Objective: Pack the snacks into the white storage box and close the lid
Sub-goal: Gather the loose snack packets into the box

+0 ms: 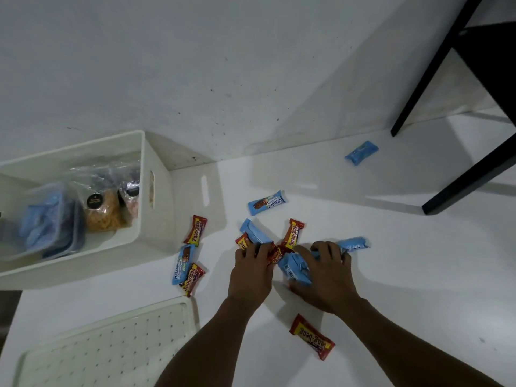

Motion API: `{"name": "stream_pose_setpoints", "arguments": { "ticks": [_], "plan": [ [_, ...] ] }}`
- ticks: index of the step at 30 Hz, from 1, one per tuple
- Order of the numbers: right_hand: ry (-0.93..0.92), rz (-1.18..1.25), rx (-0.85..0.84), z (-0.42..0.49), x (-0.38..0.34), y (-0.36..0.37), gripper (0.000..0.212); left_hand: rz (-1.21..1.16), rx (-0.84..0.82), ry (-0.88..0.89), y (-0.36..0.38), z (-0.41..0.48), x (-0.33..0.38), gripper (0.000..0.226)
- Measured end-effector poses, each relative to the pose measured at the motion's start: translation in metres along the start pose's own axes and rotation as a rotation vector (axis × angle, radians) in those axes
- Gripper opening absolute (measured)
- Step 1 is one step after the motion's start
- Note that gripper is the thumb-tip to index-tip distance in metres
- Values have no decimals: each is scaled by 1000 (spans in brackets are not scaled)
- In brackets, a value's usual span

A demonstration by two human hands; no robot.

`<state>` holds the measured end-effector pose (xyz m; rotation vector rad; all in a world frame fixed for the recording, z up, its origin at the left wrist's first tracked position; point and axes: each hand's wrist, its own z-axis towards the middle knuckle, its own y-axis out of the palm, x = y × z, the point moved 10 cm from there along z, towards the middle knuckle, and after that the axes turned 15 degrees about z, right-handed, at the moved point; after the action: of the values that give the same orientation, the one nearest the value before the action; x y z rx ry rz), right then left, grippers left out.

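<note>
The white storage box [156, 191] stands open at the left with bagged snacks and blue packs inside. Its perforated white lid [111, 350] lies flat at the bottom left. Small red and blue snack bars are scattered over the white surface. My left hand [251, 272] has its fingers curled over a red bar [275, 254] in the middle pile. Beside it, my right hand [325, 277] covers blue bars [296, 268], fingers curled on them. More loose bars: a blue one [266, 202], a red one [311, 336] near my right forearm, and a blue one [361, 152] far back.
Black chair legs [460, 185] stand at the right rear. A white wall rises behind the surface. A red bar [195, 229] and a blue and red pair [187, 272] lie just right of the box.
</note>
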<state>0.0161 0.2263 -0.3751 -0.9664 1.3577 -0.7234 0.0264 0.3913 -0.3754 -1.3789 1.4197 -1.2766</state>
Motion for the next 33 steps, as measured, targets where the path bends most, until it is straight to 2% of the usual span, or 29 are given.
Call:
{"name": "stream_pose_setpoints", "arguments": {
  "ticks": [5,12,18,22,25,28,30,33],
  "plan": [
    [-45,24,-3,-10,-17,10,51,-46,15,36,-11,-14,-17,45],
    [-32,316,180,23,-58,-52,41,-138,204,89,-88,-33,-47,41],
    [-62,590,242,92,-177,-129,27,-168,486,158,-227,-31,-100,37],
    [-59,839,187,131,-278,-157,17,-99,584,91,-305,-28,-179,39],
    [-13,1107,63,157,-350,-138,17,-117,546,-15,-329,-30,-258,39],
    [112,1288,-153,173,-404,-86,19,-146,414,-81,-317,-25,-321,36],
    [230,1308,-254,175,-422,-45,20,-173,327,-91,-296,-22,-346,34],
    [392,1280,-320,172,-423,9,22,-220,178,-99,-255,-14,-364,31]
  ]
}}
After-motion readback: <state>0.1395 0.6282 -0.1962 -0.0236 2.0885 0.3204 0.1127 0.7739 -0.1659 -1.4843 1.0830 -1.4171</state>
